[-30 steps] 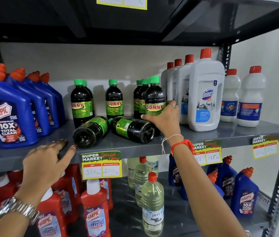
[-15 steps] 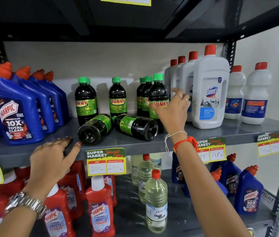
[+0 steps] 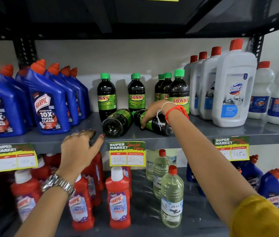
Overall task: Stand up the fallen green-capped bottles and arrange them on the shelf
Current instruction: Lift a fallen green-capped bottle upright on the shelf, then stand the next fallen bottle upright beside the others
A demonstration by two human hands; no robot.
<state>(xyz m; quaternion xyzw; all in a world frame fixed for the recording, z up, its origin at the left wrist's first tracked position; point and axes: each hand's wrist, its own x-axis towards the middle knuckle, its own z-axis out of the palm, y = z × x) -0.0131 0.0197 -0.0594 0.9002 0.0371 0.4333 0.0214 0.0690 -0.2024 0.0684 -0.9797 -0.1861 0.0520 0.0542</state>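
Observation:
Two dark green-capped bottles lie on their sides on the grey shelf (image 3: 203, 132), bases toward me. My right hand (image 3: 154, 112) wraps over the right fallen bottle (image 3: 154, 124), fingers curled on its label. The left fallen bottle (image 3: 116, 123) lies free beside it. Behind them stand several upright green-capped bottles: one at the left (image 3: 106, 98), one in the middle (image 3: 136, 94) and a row at the right (image 3: 179, 91). My left hand (image 3: 80, 147) rests flat on the shelf's front edge, fingers spread, holding nothing.
Blue Harpic bottles (image 3: 47, 103) crowd the shelf's left, white Domex bottles (image 3: 233, 89) the right. Price tags (image 3: 126, 153) hang from the shelf edge. The lower shelf holds red Harpic bottles (image 3: 119, 200), clear liquid bottles (image 3: 171, 197) and more blue ones. A dark shelf sits close overhead.
My right hand left the upright bottle at the right and dropped onto the right fallen bottle, closing on it. My left hand stayed on the shelf edge.

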